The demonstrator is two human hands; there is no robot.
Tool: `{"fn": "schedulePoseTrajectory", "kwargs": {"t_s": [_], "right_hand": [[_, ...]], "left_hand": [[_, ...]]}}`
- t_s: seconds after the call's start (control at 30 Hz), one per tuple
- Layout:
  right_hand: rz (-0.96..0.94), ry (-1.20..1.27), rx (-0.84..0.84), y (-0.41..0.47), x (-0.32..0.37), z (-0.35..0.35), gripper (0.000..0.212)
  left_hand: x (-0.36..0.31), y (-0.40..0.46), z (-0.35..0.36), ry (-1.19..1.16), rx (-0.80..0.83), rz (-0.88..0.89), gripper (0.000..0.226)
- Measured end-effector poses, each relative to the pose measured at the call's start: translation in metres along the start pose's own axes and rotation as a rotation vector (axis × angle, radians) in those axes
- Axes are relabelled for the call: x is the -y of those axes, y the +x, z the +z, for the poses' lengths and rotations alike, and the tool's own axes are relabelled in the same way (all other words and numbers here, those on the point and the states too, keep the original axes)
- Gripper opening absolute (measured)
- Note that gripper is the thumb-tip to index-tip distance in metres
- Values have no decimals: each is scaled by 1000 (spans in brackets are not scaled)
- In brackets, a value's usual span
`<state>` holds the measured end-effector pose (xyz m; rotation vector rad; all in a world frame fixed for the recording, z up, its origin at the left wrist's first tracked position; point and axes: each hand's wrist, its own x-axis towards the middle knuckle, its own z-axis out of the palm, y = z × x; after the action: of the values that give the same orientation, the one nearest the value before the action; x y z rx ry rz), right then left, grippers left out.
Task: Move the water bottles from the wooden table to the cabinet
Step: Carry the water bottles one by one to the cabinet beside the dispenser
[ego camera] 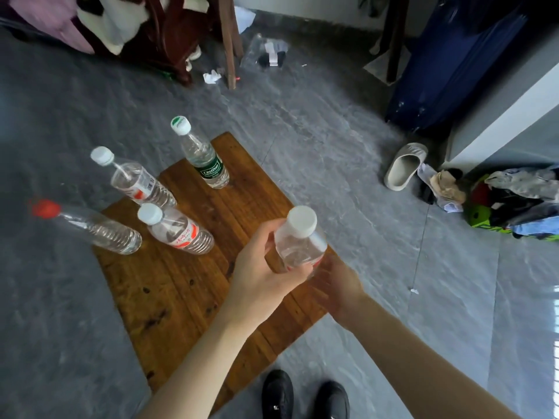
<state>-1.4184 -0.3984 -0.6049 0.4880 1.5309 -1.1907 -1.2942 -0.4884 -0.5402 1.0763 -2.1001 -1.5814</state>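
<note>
Pick-up step: left hand (260, 267) grip curled round white-capped bottle (299, 243) above surface (181, 297); right hand (338, 285) supports beneath, grip unclear. Next: carry to cabinet.

lived-in home: slipper (405, 166), clothes pile (520, 204), suitcase (453, 65)

Soft even daylight, faint shadows; wide-angle bending at edges; red-capped bottle (90, 226) motion-blurred, corners soft.

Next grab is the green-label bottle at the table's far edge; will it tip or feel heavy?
The green-label bottle looks full, so probably heavy. Tall and narrow beside the table edge, a sideways nudge may tip it. Smooth plastic might slip.
</note>
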Motion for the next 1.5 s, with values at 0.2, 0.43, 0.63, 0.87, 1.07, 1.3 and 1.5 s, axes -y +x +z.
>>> {"fn": "schedulePoseTrajectory", "kwargs": {"t_s": [0.2,0.43,0.63,0.87,1.07,1.3,1.5], "right_hand": [[82,325,175,-86,60,-13,49],[43,395,282,-223,139,-41,61],[-45,492,317,-336,169,-85,67],[-245,545,327,-445,188,-149,64],[-398,707,246,-513,173,-207,66],[-528,957,113,-570,103,-240,65],[-576,1112,-109,-622,4,-252,76]], "left_hand": [[-96,11,-39,49,123,110,69],[-241,0,-65,-27,185,221,69],[-366,-38,-57,-187,221,278,75],[-495,-69,-32,-199,400,461,54],[-560,-103,13,-211,652,565,69],[-589,-143,63,-190,1012,653,75],[-591,-205,114,-197,1376,649,72]]}}
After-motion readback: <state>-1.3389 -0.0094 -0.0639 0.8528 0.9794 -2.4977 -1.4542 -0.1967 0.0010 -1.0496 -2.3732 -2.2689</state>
